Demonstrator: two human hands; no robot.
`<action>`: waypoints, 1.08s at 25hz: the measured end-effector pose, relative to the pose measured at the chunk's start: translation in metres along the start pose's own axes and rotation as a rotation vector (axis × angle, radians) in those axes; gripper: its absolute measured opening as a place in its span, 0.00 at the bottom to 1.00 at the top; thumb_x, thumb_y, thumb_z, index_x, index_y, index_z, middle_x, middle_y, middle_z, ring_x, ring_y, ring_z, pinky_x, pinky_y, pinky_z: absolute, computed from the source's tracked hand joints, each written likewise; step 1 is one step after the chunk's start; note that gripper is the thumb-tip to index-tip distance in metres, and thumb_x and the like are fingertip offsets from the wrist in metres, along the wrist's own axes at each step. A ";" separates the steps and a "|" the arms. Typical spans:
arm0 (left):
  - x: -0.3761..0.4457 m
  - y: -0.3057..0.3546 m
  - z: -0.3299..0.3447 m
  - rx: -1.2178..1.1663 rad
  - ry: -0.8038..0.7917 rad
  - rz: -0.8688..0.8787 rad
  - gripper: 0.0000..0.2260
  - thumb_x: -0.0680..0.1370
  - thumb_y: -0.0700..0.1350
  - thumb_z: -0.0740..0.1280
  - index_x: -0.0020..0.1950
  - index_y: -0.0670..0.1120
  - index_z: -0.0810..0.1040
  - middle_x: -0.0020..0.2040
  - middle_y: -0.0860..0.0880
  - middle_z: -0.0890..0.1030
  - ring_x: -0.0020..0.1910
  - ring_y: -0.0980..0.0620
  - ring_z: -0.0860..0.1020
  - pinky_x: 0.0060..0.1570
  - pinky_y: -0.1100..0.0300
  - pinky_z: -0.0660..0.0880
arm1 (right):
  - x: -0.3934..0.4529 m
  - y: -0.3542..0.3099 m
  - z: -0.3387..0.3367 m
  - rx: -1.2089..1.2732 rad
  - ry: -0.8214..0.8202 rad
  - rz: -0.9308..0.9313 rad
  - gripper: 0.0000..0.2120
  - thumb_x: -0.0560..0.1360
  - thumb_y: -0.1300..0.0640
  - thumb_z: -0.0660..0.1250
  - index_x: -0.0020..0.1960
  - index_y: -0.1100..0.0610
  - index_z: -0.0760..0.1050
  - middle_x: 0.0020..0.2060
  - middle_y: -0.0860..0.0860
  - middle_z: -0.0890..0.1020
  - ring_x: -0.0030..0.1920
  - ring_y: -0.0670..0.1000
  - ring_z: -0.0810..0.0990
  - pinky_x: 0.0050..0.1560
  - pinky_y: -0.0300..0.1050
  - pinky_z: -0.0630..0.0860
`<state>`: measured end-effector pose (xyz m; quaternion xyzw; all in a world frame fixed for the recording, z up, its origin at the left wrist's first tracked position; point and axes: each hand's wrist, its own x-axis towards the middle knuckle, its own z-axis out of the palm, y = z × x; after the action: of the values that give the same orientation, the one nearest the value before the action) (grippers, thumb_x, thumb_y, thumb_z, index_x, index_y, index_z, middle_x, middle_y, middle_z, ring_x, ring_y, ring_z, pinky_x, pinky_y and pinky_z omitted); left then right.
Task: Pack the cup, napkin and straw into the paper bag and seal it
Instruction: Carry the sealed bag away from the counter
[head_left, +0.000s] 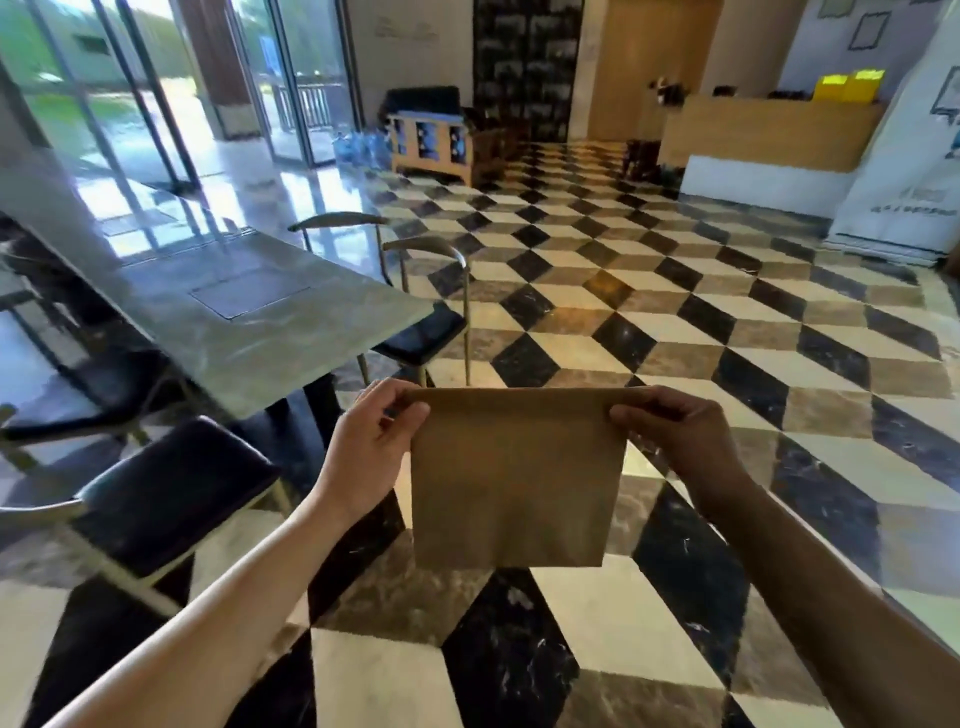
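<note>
Above the checkered floor (597, 322), just right of the grey table (270, 322), the paper bag (514, 478) hangs in the air. The left hand (371, 441) and right hand (675, 436) each pinch a top corner, fingers closed on the folded rim. It looks flat, perhaps empty, though its inside is hidden. Thin kraft paper is light, creases easily and tears if tugged; the doubled top edge is the safest hold.

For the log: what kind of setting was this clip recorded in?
Most likely a lobby or reception hall of a public or office building. A long wooden reception counter stands at the back right, tall glass doors line the left side, and a polished checkered marble floor spreads past a table with chairs.
</note>
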<state>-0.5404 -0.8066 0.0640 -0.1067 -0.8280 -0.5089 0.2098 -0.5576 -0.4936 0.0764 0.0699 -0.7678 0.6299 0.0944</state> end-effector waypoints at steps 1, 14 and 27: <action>0.004 -0.006 -0.003 0.011 0.029 -0.029 0.06 0.78 0.43 0.67 0.48 0.55 0.77 0.43 0.48 0.79 0.39 0.58 0.77 0.36 0.72 0.72 | 0.016 0.004 0.007 0.004 -0.038 -0.004 0.08 0.72 0.60 0.72 0.45 0.46 0.83 0.42 0.44 0.86 0.46 0.44 0.84 0.43 0.35 0.78; 0.064 -0.071 -0.039 0.068 0.339 -0.250 0.03 0.78 0.42 0.68 0.47 0.50 0.79 0.42 0.46 0.81 0.39 0.53 0.79 0.39 0.62 0.77 | 0.192 0.023 0.112 0.030 -0.373 -0.090 0.08 0.71 0.58 0.75 0.45 0.46 0.85 0.39 0.42 0.86 0.40 0.40 0.83 0.40 0.35 0.76; 0.180 -0.199 -0.152 0.255 0.394 -0.220 0.01 0.78 0.43 0.68 0.47 0.47 0.79 0.45 0.48 0.81 0.45 0.46 0.78 0.47 0.55 0.76 | 0.335 0.034 0.289 0.069 -0.475 -0.103 0.09 0.71 0.55 0.74 0.45 0.40 0.84 0.43 0.42 0.86 0.45 0.41 0.84 0.37 0.30 0.78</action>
<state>-0.7417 -1.0390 0.0471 0.1123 -0.8353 -0.4311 0.3222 -0.9076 -0.7667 0.0673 0.2586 -0.7417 0.6160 -0.0593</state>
